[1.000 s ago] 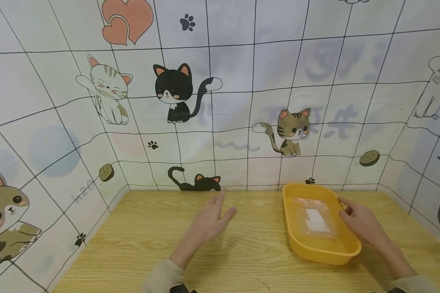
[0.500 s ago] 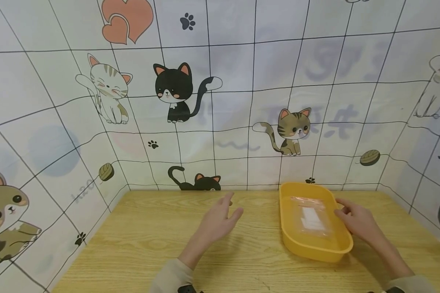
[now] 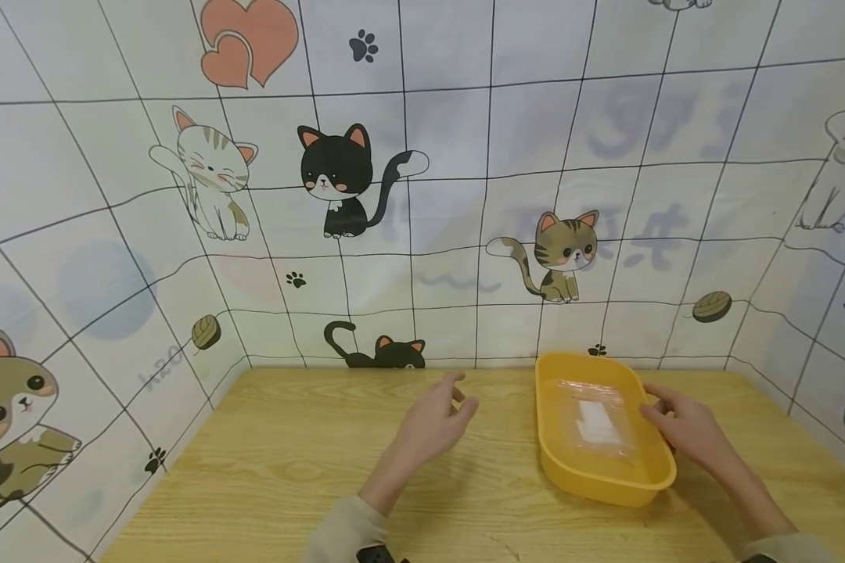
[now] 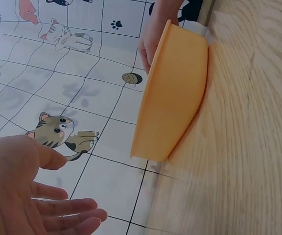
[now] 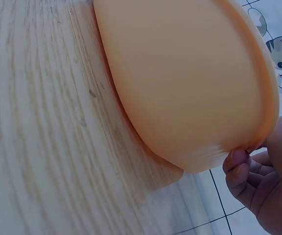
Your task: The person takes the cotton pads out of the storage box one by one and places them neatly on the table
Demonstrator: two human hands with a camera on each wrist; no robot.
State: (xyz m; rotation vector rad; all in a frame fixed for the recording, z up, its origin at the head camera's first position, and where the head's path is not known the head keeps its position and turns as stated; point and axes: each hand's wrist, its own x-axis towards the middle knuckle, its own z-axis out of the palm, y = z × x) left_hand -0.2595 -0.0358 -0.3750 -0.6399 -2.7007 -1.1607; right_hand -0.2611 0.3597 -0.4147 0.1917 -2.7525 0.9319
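A yellow plastic tray (image 3: 595,486) stands on the right half of the table. Inside it lies a clear plastic bag (image 3: 597,424) with a white piece in it; what that piece is cannot be told. My right hand (image 3: 692,426) grips the tray's right rim, fingers curled against the outside in the right wrist view. Left of the tray, my left hand (image 3: 433,422) hovers over the table, apart from the tray and holding nothing. Its fingers look loosely spread in the left wrist view, where the tray's outer wall (image 4: 175,93) hides the contents.
The wood-grain table (image 3: 289,461) runs back to a white cloth backdrop (image 3: 451,195) with grid lines and printed cats. The same cloth rises at both sides. The tray's far end is close to the back cloth.
The tray has slid a little to the left with my right hand at its rim, mostly in the first half second. My left hand has moved right, nearer the tray.
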